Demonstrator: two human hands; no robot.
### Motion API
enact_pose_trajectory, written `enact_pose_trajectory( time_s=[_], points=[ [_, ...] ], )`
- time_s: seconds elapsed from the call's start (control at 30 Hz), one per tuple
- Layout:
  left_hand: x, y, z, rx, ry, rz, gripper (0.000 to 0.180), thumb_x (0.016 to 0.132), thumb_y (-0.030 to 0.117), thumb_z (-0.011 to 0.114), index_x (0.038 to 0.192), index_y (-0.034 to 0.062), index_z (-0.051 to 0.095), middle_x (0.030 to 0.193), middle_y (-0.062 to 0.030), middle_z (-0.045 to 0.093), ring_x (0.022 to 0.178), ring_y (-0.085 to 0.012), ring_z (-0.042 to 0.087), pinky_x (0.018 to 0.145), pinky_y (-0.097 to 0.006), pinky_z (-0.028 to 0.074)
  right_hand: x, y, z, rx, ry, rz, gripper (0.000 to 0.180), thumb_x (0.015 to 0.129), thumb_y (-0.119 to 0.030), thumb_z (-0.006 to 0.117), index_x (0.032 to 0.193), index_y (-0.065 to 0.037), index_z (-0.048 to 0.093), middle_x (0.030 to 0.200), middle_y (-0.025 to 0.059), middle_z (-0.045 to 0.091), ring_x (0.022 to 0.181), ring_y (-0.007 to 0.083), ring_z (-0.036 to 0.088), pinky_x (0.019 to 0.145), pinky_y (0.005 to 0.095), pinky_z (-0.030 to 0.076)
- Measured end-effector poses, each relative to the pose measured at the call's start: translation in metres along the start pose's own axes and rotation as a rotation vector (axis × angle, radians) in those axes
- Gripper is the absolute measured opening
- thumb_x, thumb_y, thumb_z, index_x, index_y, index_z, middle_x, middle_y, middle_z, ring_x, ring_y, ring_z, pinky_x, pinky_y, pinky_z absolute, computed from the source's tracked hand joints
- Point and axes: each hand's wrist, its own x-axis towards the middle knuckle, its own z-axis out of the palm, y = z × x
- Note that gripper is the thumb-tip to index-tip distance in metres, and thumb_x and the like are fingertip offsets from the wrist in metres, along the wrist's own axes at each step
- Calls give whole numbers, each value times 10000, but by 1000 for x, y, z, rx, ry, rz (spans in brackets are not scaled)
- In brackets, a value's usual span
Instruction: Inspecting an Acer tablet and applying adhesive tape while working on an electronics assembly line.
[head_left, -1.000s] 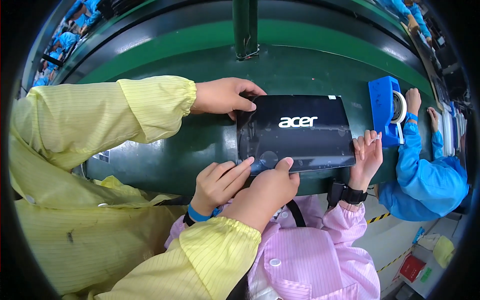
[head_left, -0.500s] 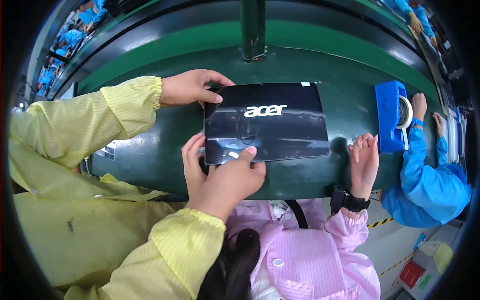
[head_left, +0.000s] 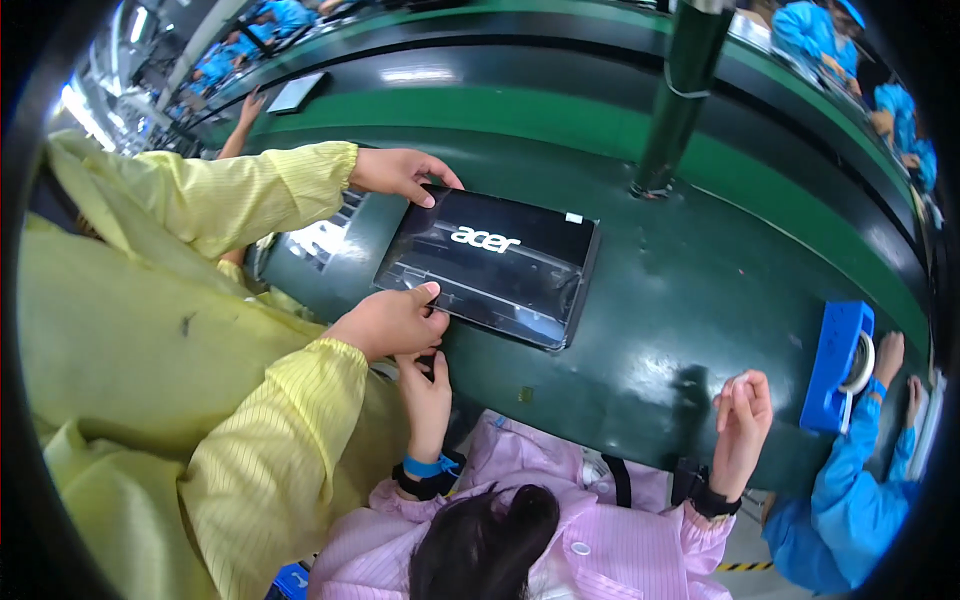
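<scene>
A black glossy flat panel like a laptop lid (head_left: 520, 275), with a pale logo and a small white label, lies tilted on the green bench. A co-worker in yellow sleeves grips its left side with both hands. My left hand (head_left: 425, 400), with a blue strap at the wrist, is below the panel's lower left edge. Its fingertips are partly covered by the co-worker's lower hand, and a dark patch shows between them. My right hand (head_left: 740, 420) is raised over the bench's near edge, with fingers curled and gathered. Nothing is distinguishable between those fingertips.
A blue tape dispenser (head_left: 828, 365) with a roll of tape stands at the right, close to another person's hand in a blue sleeve. A green post (head_left: 680, 110) rises behind the panel. Printed sheets (head_left: 322, 240) lie left of it. Co-workers occupy the far side.
The view has swung, so the bench appears tilted. The panel looks rotated, with the co-worker still holding it. My left hand has come into sight, and my right fingers look more curled.
</scene>
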Motion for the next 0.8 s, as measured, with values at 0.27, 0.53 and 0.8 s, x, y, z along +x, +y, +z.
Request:
enact_pose_trajectory(
  time_s=[0.27,0.53,0.8],
  points=[
    [-22,26,20,-520,125,-272,583,836,-3,510,1335,-2,208,957,-46,574,804,-101,520,709,-222,385,6,-5,-4,-19,-11,-32,148,877,-66,531,1018,-36,495,780,57,556,464,44,383,554,189,393],
    [-21,62,43,-567,-28,-170,447,860,1,507,1259,28,308,935,-53,563,821,-107,523,707,-226,395,17,-13,-10,50,-101,-45,89,898,-73,516,975,-35,491,786,25,492,671,57,441,593,195,365],
    [-19,70,49,-556,-63,-158,387,864,-16,492,1222,22,352,926,-54,560,813,-106,525,701,-227,406,26,-11,-19,107,-72,-37,94,904,-63,508,992,-35,489,807,14,501,689,42,478,604,196,387]
  ],
)
